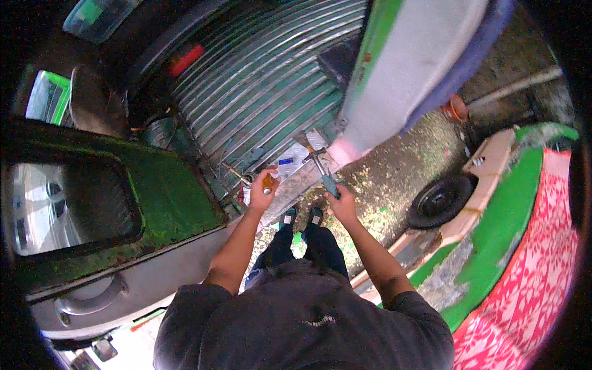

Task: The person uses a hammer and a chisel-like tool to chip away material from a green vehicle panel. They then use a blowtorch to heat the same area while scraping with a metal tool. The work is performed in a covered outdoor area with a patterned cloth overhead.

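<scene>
Left hand (264, 188) is closing around an orange-handled tool (268, 182), probably a screwdriver, its tip hidden behind the fingers; right hand (340, 200) is clamping teal-handled pliers (327, 176), whose metal jaws are reaching up toward the lower edge of a pale pink panel (351, 148). Both hands are working close together, just above the person's shoes (302, 217), at the spot where the panel is meeting a ribbed green sheet (271, 80). Judging progress: work appears to be mid-way, with both tools applied and nothing yet visibly freed or removed from the joint; whatever fastener is being gripped is too small to make out, so how much is left cannot be told. A white scrap with a blue mark (290, 157) is lying just beside the hands. An open green door (123, 203) is standing to the left, a tyre (441, 198) lying on the ground to the right, near a green and red-patterned body (524, 246). Fisheye bending is distorting the edges; the upper left corner is dark, and the contact point between pliers and panel is blurred.
</scene>
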A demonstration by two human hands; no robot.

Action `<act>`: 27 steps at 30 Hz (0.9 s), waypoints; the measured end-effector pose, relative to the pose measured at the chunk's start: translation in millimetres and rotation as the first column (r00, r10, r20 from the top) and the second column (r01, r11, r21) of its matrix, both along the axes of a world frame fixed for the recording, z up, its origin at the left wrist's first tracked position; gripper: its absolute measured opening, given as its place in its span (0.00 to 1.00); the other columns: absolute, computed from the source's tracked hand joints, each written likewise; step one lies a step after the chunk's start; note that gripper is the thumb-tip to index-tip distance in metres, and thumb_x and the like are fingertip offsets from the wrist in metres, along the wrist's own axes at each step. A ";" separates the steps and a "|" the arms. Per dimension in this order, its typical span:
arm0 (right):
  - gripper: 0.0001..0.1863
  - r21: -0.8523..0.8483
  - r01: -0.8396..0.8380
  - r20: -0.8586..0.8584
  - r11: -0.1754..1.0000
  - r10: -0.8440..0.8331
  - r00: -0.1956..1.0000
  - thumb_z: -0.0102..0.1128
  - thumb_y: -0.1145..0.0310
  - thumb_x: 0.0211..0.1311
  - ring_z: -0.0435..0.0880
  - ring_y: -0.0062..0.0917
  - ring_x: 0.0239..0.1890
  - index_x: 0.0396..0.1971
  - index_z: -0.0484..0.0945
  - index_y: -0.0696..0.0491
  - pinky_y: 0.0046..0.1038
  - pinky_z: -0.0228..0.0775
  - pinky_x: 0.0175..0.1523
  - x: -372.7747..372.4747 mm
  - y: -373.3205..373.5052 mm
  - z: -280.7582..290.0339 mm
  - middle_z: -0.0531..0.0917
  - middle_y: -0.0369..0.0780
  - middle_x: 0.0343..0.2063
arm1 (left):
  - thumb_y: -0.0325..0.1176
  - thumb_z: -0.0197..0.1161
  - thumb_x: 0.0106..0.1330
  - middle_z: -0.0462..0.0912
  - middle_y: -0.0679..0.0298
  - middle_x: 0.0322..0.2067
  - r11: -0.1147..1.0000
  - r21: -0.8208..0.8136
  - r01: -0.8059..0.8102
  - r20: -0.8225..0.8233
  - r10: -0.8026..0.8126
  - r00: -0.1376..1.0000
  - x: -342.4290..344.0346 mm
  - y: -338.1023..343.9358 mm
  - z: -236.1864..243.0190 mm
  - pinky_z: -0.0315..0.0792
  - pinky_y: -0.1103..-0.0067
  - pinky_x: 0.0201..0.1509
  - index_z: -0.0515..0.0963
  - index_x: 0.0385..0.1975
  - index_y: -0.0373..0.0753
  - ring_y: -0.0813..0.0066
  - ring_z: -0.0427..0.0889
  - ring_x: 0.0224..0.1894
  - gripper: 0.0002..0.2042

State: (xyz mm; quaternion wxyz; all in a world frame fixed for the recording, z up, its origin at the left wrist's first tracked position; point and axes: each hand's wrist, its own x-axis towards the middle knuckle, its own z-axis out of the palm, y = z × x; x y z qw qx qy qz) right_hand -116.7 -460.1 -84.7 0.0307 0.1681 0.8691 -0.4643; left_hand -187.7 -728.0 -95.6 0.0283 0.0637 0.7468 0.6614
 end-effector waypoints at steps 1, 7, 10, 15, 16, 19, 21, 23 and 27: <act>0.19 0.023 -0.037 -0.002 0.999 0.037 0.999 0.68 0.63 0.54 0.83 0.42 0.32 0.40 0.79 0.61 0.38 0.73 0.41 -13.6 -4.3 -4.2 0.83 0.52 0.30 | 0.21 0.64 0.62 0.78 0.62 0.54 0.997 -0.056 -0.058 0.009 0.059 0.998 2.1 -3.9 -0.3 0.71 0.80 0.47 0.73 0.42 0.39 0.80 0.76 0.41 0.12; 0.21 0.171 -0.153 -0.042 0.973 0.162 0.986 0.68 0.66 0.53 0.83 0.48 0.37 0.46 0.78 0.61 0.41 0.74 0.44 -83.1 -18.7 -60.8 0.83 0.53 0.35 | 0.23 0.68 0.58 0.74 0.52 0.58 0.979 -0.028 -0.204 -0.144 0.198 0.970 -11.4 -2.1 -68.4 0.71 0.72 0.55 0.72 0.33 0.38 0.58 0.78 0.55 0.10; 0.20 0.196 -0.145 -0.107 0.970 0.168 0.980 0.67 0.67 0.54 0.82 0.48 0.40 0.45 0.77 0.60 0.43 0.73 0.46 -116.9 -13.4 -109.0 0.82 0.53 0.36 | 0.20 0.65 0.58 0.72 0.52 0.59 0.964 -0.174 -0.199 -0.125 0.179 0.976 -25.2 14.2 -86.1 0.73 0.71 0.54 0.72 0.33 0.38 0.60 0.78 0.54 0.09; 0.16 0.247 -0.186 -0.037 0.951 0.201 0.979 0.66 0.64 0.54 0.81 0.49 0.39 0.37 0.78 0.59 0.44 0.72 0.43 -173.3 -7.3 -145.5 0.82 0.52 0.34 | 0.22 0.61 0.60 0.74 0.57 0.55 0.954 0.194 -0.228 0.265 0.173 0.948 -38.3 32.6 -185.0 0.74 0.72 0.51 0.74 0.43 0.39 0.66 0.79 0.47 0.12; 0.15 0.249 -0.187 -0.028 0.950 0.200 0.979 0.66 0.64 0.55 0.81 0.49 0.38 0.37 0.78 0.59 0.44 0.72 0.42 -183.1 -6.2 -143.3 0.82 0.52 0.34 | 0.23 0.59 0.62 0.74 0.58 0.54 0.979 0.064 -0.194 0.178 0.180 0.967 -42.2 36.8 -194.3 0.74 0.72 0.51 0.74 0.45 0.38 0.66 0.79 0.46 0.12; 0.16 0.264 -0.176 -0.023 0.948 0.188 0.982 0.64 0.63 0.58 0.82 0.49 0.39 0.41 0.78 0.58 0.45 0.73 0.43 -202.5 1.0 -143.1 0.83 0.52 0.35 | 0.19 0.58 0.59 0.72 0.55 0.56 0.915 -0.380 -0.137 -0.113 0.101 0.988 -55.2 40.5 -170.9 0.74 0.69 0.53 0.73 0.45 0.37 0.57 0.77 0.50 0.14; 0.17 0.343 -0.147 -0.043 0.928 0.172 0.984 0.63 0.64 0.58 0.82 0.50 0.40 0.44 0.77 0.58 0.45 0.74 0.45 -214.0 7.3 -162.5 0.83 0.53 0.36 | 0.16 0.62 0.51 0.71 0.54 0.60 0.923 -0.359 -0.140 -0.032 0.138 0.990 -62.3 43.2 -175.1 0.75 0.67 0.55 0.74 0.38 0.40 0.51 0.76 0.56 0.15; 0.18 0.360 -0.161 -0.046 0.919 0.190 0.981 0.63 0.65 0.58 0.81 0.50 0.41 0.46 0.76 0.59 0.45 0.74 0.47 -223.0 8.0 -171.9 0.82 0.53 0.38 | 0.15 0.63 0.49 0.70 0.55 0.62 0.905 -0.389 -0.173 -0.040 0.171 0.984 -67.0 43.5 -182.2 0.75 0.66 0.56 0.75 0.36 0.41 0.49 0.75 0.58 0.16; 0.19 0.452 -0.172 -0.052 0.875 0.218 0.975 0.62 0.67 0.58 0.81 0.51 0.44 0.47 0.76 0.61 0.46 0.73 0.50 -238.8 7.6 -183.7 0.81 0.55 0.41 | 0.16 0.64 0.49 0.70 0.55 0.62 0.860 -0.475 -0.184 -0.044 0.186 0.982 -82.7 42.7 -198.4 0.73 0.65 0.57 0.76 0.37 0.40 0.49 0.75 0.58 0.15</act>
